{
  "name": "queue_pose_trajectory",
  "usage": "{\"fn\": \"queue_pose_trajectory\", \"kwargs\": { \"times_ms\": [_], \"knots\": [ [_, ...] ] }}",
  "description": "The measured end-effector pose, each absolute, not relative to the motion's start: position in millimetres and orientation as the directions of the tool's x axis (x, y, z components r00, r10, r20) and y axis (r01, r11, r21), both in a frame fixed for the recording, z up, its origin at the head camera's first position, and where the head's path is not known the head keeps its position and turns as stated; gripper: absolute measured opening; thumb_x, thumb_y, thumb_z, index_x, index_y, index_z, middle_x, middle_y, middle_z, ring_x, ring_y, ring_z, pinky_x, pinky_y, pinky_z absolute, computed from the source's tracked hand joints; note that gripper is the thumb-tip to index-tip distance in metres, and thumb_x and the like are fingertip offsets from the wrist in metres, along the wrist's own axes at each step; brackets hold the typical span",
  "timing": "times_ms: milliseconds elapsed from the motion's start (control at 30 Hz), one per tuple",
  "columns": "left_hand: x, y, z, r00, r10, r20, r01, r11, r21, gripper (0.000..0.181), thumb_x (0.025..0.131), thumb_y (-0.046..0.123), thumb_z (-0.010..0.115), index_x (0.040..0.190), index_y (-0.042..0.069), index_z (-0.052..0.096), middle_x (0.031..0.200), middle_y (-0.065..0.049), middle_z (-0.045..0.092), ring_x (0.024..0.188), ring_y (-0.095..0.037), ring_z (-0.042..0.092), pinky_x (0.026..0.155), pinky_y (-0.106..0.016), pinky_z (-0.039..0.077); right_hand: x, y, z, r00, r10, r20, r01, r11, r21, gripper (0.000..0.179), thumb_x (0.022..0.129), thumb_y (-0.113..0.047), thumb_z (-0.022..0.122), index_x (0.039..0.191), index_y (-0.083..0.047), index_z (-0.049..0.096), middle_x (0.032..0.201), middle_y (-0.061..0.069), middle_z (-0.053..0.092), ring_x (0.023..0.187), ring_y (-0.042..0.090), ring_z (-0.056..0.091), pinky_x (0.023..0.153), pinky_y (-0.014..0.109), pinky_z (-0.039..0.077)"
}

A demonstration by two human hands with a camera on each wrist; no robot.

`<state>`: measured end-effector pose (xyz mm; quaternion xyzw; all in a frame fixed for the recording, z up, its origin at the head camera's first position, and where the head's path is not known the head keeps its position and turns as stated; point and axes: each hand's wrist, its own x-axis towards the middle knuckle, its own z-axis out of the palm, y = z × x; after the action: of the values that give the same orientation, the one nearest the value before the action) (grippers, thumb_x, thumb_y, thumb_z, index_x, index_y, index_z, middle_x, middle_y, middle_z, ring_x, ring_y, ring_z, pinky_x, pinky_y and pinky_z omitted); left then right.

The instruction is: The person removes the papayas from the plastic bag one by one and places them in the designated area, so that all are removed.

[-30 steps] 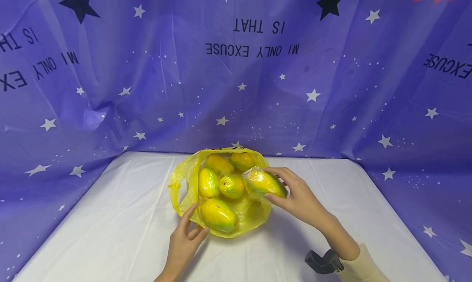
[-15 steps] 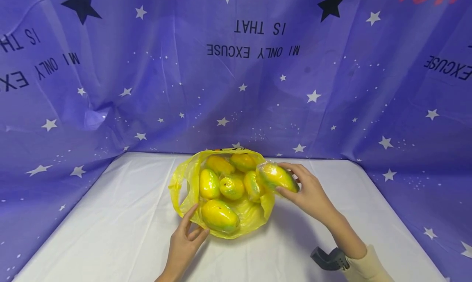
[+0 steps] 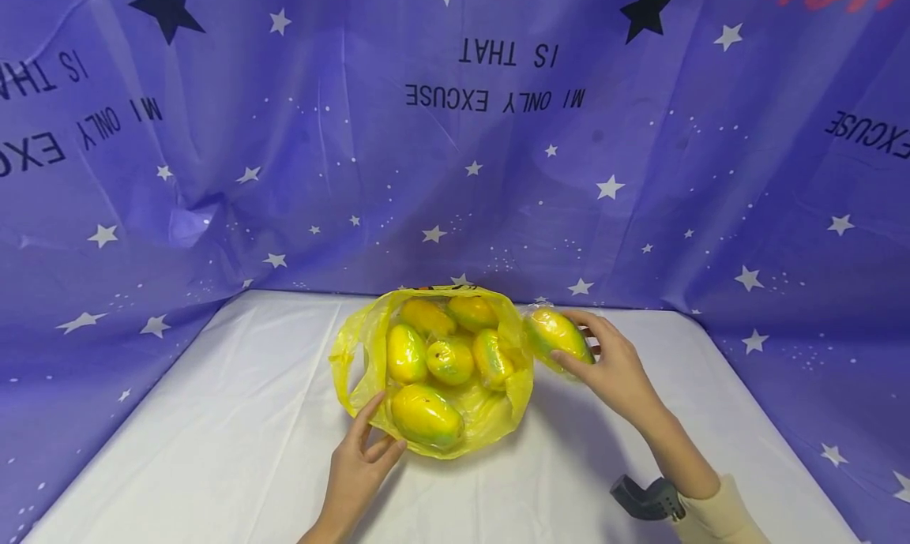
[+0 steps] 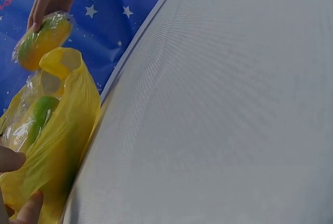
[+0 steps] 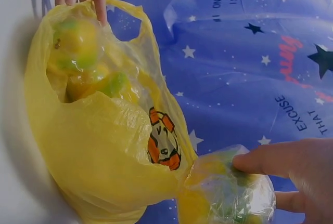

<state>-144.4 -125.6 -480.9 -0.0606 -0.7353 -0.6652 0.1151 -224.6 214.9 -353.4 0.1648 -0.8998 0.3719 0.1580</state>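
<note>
A yellow plastic bag (image 3: 508, 429) stands open-mouthed on the white-covered table, with several film-wrapped yellow-green mangoes (image 3: 426, 415) inside. My left hand (image 3: 359, 469) pinches the bag's near-left rim between thumb and fingers. Just outside the bag's right rim, my right hand (image 3: 614, 370) grips another wrapped mango (image 3: 558, 335) by its right end. In the right wrist view, that mango (image 5: 223, 193) shows its clear crinkled film beside the bag. The left wrist view has the same mango (image 4: 44, 39) raised above the bag's edge.
A white cloth (image 3: 213, 441) covers the table. Behind and at both sides hangs a purple-blue curtain (image 3: 455, 157) with stars and lettering. A dark band-like device (image 3: 647, 498) sits on the right wrist, by a beige sleeve (image 3: 721, 512).
My right hand has carried its mango rightward, from over the bag's right side to beyond the rim. A mango it covered inside now shows. My left hand has stayed at the rim.
</note>
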Motion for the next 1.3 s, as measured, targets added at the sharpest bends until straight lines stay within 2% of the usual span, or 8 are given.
{"fn": "queue_pose_trajectory", "kwargs": {
  "times_ms": [267,433,633,933,1300],
  "knots": [
    [-145,-125,-482,-0.969,-0.068,0.237,0.229,0.108,0.967,0.074,0.083,0.000,0.074,0.147,0.015,0.039,0.153,-0.020,0.027,0.112,-0.043,0.058,0.086,-0.031,0.055,-233,220,-360,-0.908,-0.143,0.394,-0.377,0.691,-0.617,0.057,0.084,-0.026,0.078,0.134,-0.010,0.054,0.119,0.011,0.058,0.104,0.026,0.055,0.078,0.041,0.054],
    [-146,-125,-482,-0.971,-0.074,0.226,0.217,0.116,0.969,0.075,0.083,-0.001,0.074,0.147,0.016,0.039,0.153,-0.019,0.028,0.110,-0.042,0.059,0.085,-0.031,0.055,-239,223,-366,-0.917,-0.122,0.381,-0.349,0.709,-0.613,0.056,0.083,-0.021,0.079,0.132,-0.006,0.055,0.115,0.014,0.060,0.102,0.028,0.055,0.077,0.040,0.054],
    [-144,-126,-482,-0.968,-0.070,0.239,0.231,0.116,0.966,0.075,0.083,0.000,0.074,0.147,0.015,0.039,0.152,-0.023,0.028,0.107,-0.042,0.061,0.086,-0.031,0.054,-250,230,-378,-0.927,-0.108,0.359,-0.319,0.731,-0.603,0.056,0.082,-0.020,0.079,0.130,-0.005,0.055,0.117,0.020,0.061,0.103,0.034,0.056,0.082,0.049,0.052],
    [-145,-125,-482,-0.966,-0.061,0.250,0.242,0.111,0.964,0.075,0.082,0.000,0.074,0.147,0.013,0.039,0.152,-0.022,0.029,0.108,-0.042,0.061,0.086,-0.031,0.055,-266,242,-392,-0.935,-0.101,0.341,-0.289,0.775,-0.562,0.057,0.081,-0.020,0.079,0.128,-0.001,0.055,0.113,0.027,0.061,0.094,0.039,0.059,0.076,0.054,0.051],
    [-145,-126,-482,-0.967,-0.053,0.250,0.242,0.124,0.962,0.075,0.083,0.000,0.074,0.147,0.013,0.038,0.152,-0.023,0.028,0.113,-0.043,0.057,0.087,-0.031,0.054,-285,247,-411,-0.947,-0.117,0.298,-0.267,0.803,-0.532,0.056,0.081,-0.019,0.078,0.127,0.003,0.054,0.111,0.028,0.061,0.096,0.041,0.059,0.081,0.056,0.049]
  ]
}}
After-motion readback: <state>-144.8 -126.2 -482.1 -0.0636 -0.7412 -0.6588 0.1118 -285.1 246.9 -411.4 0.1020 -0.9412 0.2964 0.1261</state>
